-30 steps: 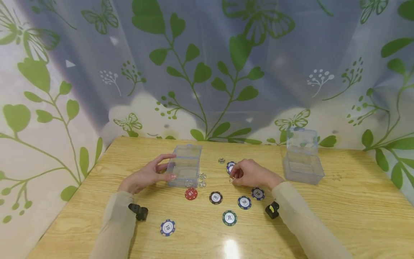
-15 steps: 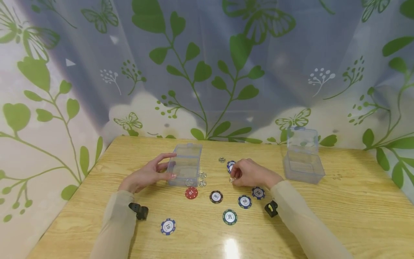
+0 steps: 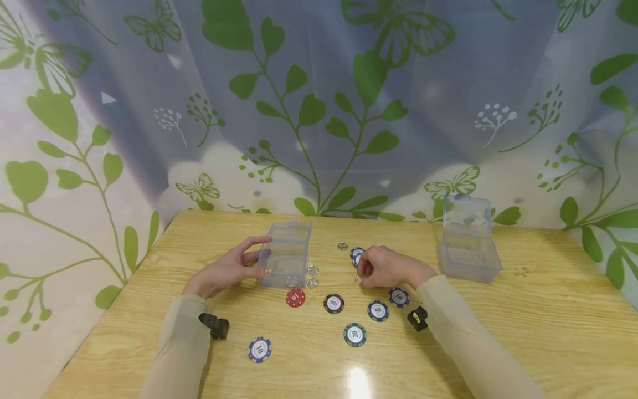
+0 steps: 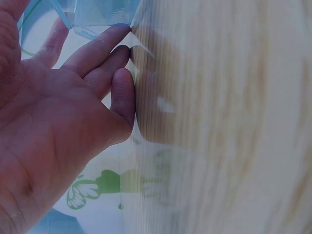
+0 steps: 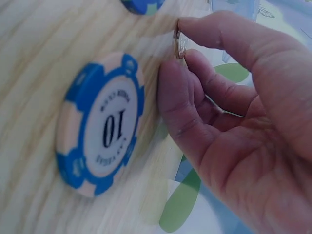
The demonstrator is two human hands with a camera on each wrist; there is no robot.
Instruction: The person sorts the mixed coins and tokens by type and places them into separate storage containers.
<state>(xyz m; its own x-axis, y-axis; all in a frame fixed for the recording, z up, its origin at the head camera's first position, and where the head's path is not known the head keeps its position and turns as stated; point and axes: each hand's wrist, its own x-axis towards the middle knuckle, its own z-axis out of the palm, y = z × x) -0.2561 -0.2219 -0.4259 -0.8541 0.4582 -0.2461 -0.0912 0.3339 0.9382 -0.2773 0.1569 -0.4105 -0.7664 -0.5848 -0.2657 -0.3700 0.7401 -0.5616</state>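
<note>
My left hand (image 3: pixel 231 270) rests against the left side of a clear plastic box (image 3: pixel 283 260) whose lid lies back. In the left wrist view, loosely extended fingers (image 4: pixel 100 51) touch the box wall (image 4: pixel 100 12). Over the table's middle, my right hand (image 3: pixel 386 267) pinches a small shiny coin (image 5: pixel 180 43) between thumb and finger. The coin stands on edge near the tabletop. Just behind that hand lies a blue poker chip (image 3: pixel 356 255), partly covered by the fingers. A blue chip marked 10 (image 5: pixel 105 124) is close below the right hand in the right wrist view.
Loose coins (image 3: pixel 312 270) lie by the left box, another coin (image 3: pixel 342 246) farther back. Red (image 3: pixel 296 297), black (image 3: pixel 333 303), blue (image 3: pixel 378 311) and green (image 3: pixel 355 334) chips are spread in front, a blue one (image 3: pixel 260 349) nearer left. A second clear box (image 3: pixel 470 257) stands lid-up at right.
</note>
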